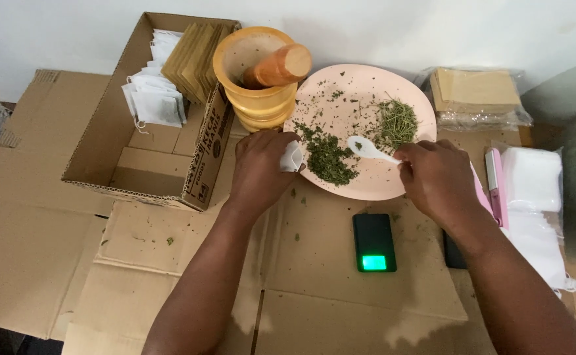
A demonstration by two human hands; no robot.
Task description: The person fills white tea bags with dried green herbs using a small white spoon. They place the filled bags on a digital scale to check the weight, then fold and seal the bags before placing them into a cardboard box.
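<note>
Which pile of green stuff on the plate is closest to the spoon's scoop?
The darker, crumbly pile, just left of the spoon; the stringy pile lies farther back.

Mortar [256,79] crowds the plate [393,187] behind; cardboard [301,263] in front lies open.

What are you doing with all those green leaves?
A person's right hand holds a small white spoon over a pink plate of dried green herbs. The left hand holds a little white bag at the plate's edge. A wooden mortar stands behind.
</note>
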